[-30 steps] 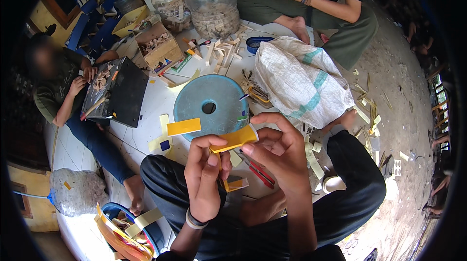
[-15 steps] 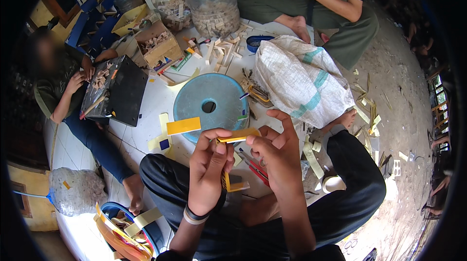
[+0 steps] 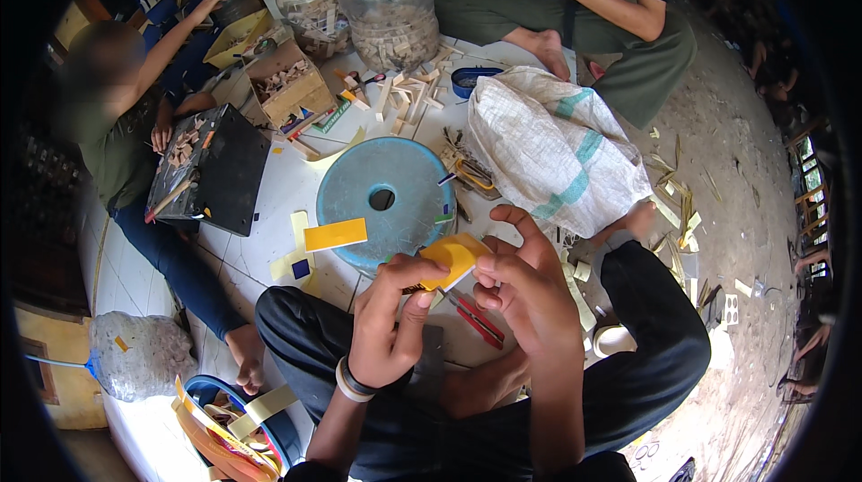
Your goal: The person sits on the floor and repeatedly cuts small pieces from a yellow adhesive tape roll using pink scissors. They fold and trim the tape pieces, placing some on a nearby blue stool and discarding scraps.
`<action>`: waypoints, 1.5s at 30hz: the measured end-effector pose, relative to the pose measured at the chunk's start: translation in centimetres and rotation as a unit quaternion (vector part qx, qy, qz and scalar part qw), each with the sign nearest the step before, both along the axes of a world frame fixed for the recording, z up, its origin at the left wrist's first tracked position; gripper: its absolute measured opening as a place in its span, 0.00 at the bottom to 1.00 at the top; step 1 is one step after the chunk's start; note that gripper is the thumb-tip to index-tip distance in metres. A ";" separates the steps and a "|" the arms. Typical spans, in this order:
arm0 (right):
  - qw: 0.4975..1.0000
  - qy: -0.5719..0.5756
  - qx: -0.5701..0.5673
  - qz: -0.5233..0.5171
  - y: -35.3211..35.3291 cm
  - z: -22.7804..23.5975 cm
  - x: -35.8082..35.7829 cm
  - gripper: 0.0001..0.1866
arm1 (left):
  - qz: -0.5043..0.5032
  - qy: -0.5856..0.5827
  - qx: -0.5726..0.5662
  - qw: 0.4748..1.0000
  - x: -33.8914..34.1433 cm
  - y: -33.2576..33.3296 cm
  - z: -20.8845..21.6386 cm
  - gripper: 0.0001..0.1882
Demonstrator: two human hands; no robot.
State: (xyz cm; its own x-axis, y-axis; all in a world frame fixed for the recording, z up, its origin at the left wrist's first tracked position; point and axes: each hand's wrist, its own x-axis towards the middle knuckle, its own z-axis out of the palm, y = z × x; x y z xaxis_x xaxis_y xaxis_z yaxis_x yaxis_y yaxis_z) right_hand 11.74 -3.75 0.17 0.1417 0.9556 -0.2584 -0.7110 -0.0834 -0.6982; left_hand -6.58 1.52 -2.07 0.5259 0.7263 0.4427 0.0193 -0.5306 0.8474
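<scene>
Both my hands hold a yellow piece with a white edge [image 3: 456, 255] above the floor in front of me. My left hand [image 3: 384, 325] pinches its left end between thumb and fingers. At its right end, the thumb and forefinger of my right hand [image 3: 532, 291] close on the edge, while the other fingers curl or stick up. Below the piece, a red-handled cutter [image 3: 478, 320] lies between my legs. Just beyond my left hand, a flat yellow strip [image 3: 335, 235] overlaps the rim of a round blue disc [image 3: 346, 185] with a centre hole.
A white woven sack [image 3: 548, 136] lies right of the disc. Wood pieces [image 3: 409, 97] and a wooden box [image 3: 292, 87] are farther back. At left a co-worker sits by a black box [image 3: 215, 172]; another sits at the back right. A blue basket [image 3: 285, 424] stands near my left knee.
The yellow piece has turned so its broad face shows, and the part that hung below my left hand is out of sight. The co-worker at left has stretched an arm up toward the back.
</scene>
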 end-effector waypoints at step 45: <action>0.973 -0.223 -0.006 -0.051 -0.4 0.7 -1.0 0.08 | 0.030 -0.141 -0.165 0.976 0.1 0.3 0.3 0.29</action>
State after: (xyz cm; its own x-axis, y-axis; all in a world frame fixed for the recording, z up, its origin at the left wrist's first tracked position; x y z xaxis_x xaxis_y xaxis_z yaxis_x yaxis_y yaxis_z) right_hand 10.71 -4.11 0.92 0.3361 0.9282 -0.1599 -0.3415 -0.0382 -0.9391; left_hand -6.52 1.84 -1.78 0.3692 0.8796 0.3000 -0.2159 -0.2328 0.9483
